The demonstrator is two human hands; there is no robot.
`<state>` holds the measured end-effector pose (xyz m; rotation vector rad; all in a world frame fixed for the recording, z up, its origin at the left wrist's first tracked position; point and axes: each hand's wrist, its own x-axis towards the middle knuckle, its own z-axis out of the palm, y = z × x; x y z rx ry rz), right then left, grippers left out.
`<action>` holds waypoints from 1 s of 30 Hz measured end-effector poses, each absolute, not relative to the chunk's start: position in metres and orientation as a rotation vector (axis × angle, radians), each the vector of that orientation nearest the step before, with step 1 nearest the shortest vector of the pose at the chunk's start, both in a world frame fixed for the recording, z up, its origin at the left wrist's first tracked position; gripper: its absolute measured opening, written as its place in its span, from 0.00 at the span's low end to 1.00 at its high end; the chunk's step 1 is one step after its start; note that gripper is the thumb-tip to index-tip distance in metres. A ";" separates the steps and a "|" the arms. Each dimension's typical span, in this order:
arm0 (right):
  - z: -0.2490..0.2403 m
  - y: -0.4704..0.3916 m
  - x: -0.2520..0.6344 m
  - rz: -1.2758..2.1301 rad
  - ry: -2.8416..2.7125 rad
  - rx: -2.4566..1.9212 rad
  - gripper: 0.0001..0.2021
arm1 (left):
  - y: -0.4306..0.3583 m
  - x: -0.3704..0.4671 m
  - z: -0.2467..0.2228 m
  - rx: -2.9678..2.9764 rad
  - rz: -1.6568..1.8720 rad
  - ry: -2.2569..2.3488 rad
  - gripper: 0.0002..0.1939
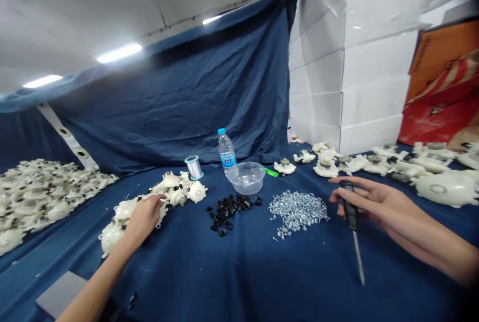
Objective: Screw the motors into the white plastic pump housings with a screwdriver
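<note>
My left hand [145,217] reaches onto a cluster of cream plastic parts [121,210] at the left of the blue cloth; its fingers bend over them, and what they hold, if anything, is hidden. On the right, my right hand [359,197] has its fingers around a black-handled screwdriver [351,209], whose metal tip points down toward the cloth. Between the hands lie a pile of silver screws [297,211], nearest my right hand, and a pile of small black pieces [227,210].
Behind the piles stand a clear bowl [247,179], a water bottle [226,152] and a wire spool [194,167]. A green cutter [271,172] lies beside the bowl. More cream parts [48,192] are heaped far left; others [374,164] line the right, before white boxes [374,62].
</note>
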<state>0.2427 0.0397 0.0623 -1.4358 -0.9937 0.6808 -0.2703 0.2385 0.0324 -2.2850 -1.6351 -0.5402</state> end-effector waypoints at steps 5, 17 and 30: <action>0.056 0.041 0.248 0.839 -0.985 -1.390 0.30 | 0.242 -0.262 0.028 -2.130 -0.311 -1.674 0.16; 0.052 0.038 0.248 0.874 -1.030 -1.330 0.22 | 0.228 -0.235 0.024 -2.134 -0.240 -1.499 0.17; 0.057 0.029 0.227 0.954 -1.196 -1.185 0.17 | 0.152 -0.077 0.041 -2.364 -1.137 -0.577 0.17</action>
